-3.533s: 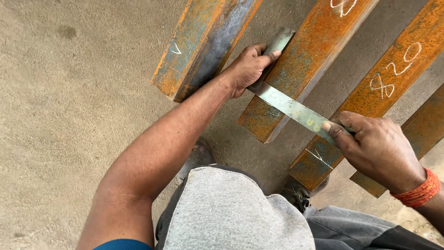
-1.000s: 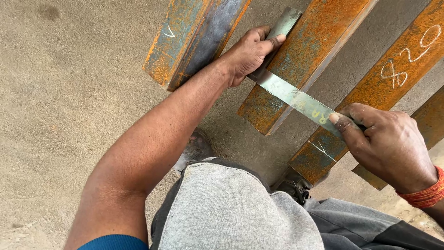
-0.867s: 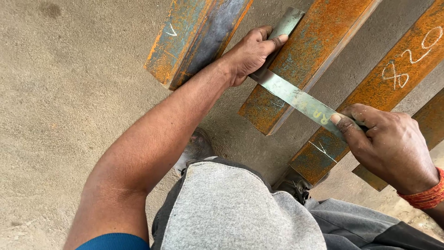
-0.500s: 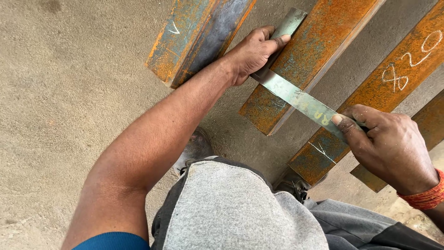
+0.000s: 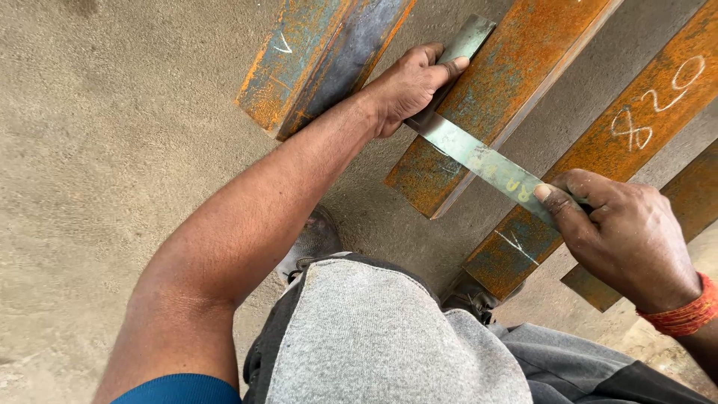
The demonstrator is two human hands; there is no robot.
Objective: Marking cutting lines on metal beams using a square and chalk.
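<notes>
Steel square (image 5: 479, 153) lies across 2 steel bars (image 5: 493, 90), left hand (image 5: 407, 86) & right hand (image 5: 628, 236) on its ends.

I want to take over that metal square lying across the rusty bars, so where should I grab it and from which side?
Probably the bare middle of the long flat blade of the metal square, from above, pinching its two long edges. It bridges the gap between two rusty bars, and the left hand and right hand cover both ends.
</notes>
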